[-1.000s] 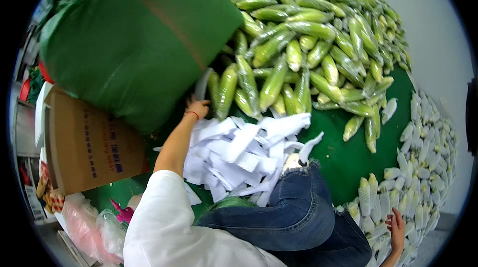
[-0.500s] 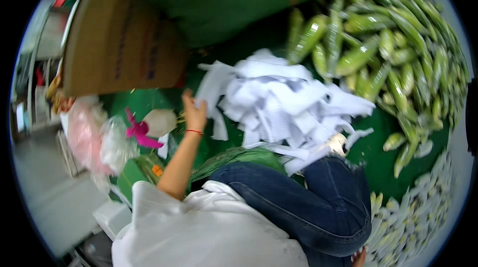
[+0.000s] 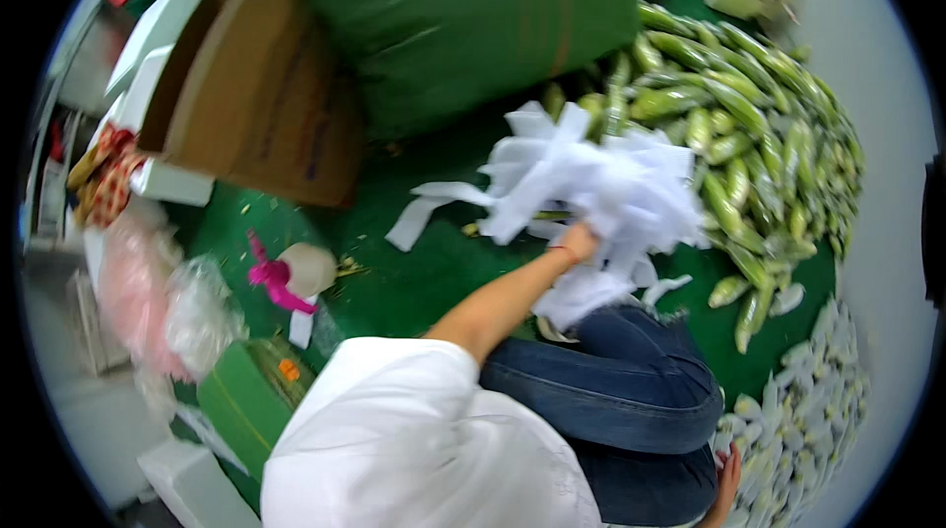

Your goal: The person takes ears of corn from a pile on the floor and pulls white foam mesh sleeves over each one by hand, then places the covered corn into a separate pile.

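Note:
My left hand (image 3: pixel 583 240), with a red cord at its wrist, reaches into a loose heap of white strips (image 3: pixel 636 183). Its fingers are hidden among the strips, so I cannot tell whether it grips any. One strip (image 3: pixel 439 201) trails out to the left of the heap. At the lower right, my right hand (image 3: pixel 727 474) rests beside my bent leg, fingers stretched out and holding nothing I can see. Close to it lies a spread of small pale wrapped pieces (image 3: pixel 788 429).
Green long vegetables in clear wrap (image 3: pixel 734 134) are piled at the right. A big green bale (image 3: pixel 453 26) and an open cardboard box (image 3: pixel 271 95) stand at the back. A magenta object (image 3: pixel 274 277), a roll (image 3: pixel 308 269) and plastic bags (image 3: pixel 202 306) lie left.
My left hand has moved right, from the heap's left side into the strips, which are now bunched up and shifted. The view has shifted too. More of my right hand shows.

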